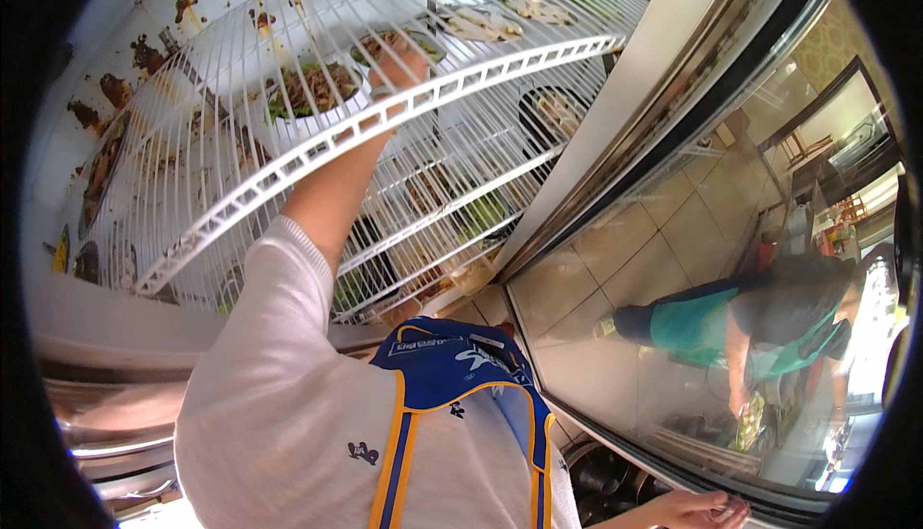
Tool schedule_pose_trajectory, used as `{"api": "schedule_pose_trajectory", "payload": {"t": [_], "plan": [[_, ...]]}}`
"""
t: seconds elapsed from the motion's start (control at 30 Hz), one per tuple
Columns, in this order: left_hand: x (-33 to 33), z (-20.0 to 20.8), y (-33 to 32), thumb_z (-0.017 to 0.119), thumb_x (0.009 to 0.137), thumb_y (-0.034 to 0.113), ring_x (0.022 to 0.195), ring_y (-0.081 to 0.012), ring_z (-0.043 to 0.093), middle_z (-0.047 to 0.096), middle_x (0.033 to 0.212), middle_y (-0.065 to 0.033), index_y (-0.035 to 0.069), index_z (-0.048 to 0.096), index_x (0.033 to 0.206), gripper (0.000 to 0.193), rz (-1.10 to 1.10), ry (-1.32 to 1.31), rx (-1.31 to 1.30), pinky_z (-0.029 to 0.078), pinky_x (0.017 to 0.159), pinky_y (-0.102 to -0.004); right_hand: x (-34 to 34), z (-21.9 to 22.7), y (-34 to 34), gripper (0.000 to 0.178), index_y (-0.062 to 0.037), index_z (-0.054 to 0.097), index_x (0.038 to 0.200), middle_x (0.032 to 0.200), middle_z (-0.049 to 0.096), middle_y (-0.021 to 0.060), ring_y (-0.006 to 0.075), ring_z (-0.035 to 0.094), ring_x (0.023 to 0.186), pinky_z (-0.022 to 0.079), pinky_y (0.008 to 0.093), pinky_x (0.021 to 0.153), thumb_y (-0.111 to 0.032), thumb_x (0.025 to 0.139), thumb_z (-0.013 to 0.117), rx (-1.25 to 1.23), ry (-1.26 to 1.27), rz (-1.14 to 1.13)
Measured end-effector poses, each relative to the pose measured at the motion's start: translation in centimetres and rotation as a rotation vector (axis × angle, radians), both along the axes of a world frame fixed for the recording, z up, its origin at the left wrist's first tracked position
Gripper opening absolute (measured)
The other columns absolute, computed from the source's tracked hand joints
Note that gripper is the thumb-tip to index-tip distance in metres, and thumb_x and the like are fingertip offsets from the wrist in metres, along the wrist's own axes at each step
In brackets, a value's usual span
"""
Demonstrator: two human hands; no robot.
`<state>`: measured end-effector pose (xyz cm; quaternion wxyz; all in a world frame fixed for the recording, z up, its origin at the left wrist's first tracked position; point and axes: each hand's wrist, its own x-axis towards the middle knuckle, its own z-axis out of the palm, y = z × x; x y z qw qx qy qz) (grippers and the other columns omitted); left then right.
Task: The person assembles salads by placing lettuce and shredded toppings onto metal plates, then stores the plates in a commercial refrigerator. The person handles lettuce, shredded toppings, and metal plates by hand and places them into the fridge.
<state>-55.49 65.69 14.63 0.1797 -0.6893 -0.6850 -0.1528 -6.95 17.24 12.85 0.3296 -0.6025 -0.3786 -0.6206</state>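
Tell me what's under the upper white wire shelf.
Through the wire shelf show brown meat with greens, a dark tray of pale pieces, and the left hand at another serving of meat. The hand hides part of that serving; what it covers cannot be seen.

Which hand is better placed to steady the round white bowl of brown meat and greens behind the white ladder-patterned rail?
Left, probably: the left hand reaches past the rail, beside the bowl. The right hand is farther off, by the clear glass door.
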Motion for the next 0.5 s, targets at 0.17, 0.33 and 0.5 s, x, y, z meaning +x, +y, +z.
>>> {"api": "schedule_pose_trajectory", "payload": {"t": [0.17,0.33,0.5], "plan": [[6.0,1.0,-4.2,0.055,0.092,0.026,0.086,-0.0293,0.065,0.068,0.094,-0.0187,0.005,0.068,0.101,0.026,-0.019,-0.316,-0.003,0.053,0.077,-0.0450,4.1,-1.7,-6.5,0.062,0.0029,0.026,0.140,0.141,0.029,0.0215,0.0358,0.036,0.128,0.034,0.0520,0.104,-0.039,0.100,0.047,0.357,0.527,0.154],[10.7,-1.1,-14.9,0.063,0.088,0.021,0.105,-0.0335,0.060,0.064,0.107,-0.0164,0.008,0.066,0.108,0.024,-0.344,-0.396,0.177,0.048,0.093,-0.0425,9.7,-4.5,-8.5,0.057,0.0014,0.032,0.138,0.139,0.035,0.0190,0.0332,0.042,0.124,0.037,0.0489,0.103,-0.039,0.100,0.046,0.358,0.905,0.450],[14.5,-13.2,-31.8,0.064,0.085,0.014,0.089,-0.0323,0.056,0.057,0.095,-0.0119,0.009,0.062,0.099,0.015,-0.750,-0.408,0.046,0.047,0.077,-0.0434,13.1,-8.2,-9.1,0.054,-0.0002,0.038,0.136,0.137,0.042,0.0165,0.0307,0.047,0.120,0.040,0.0457,0.102,-0.039,0.099,0.045,0.316,1.241,0.902]]}}
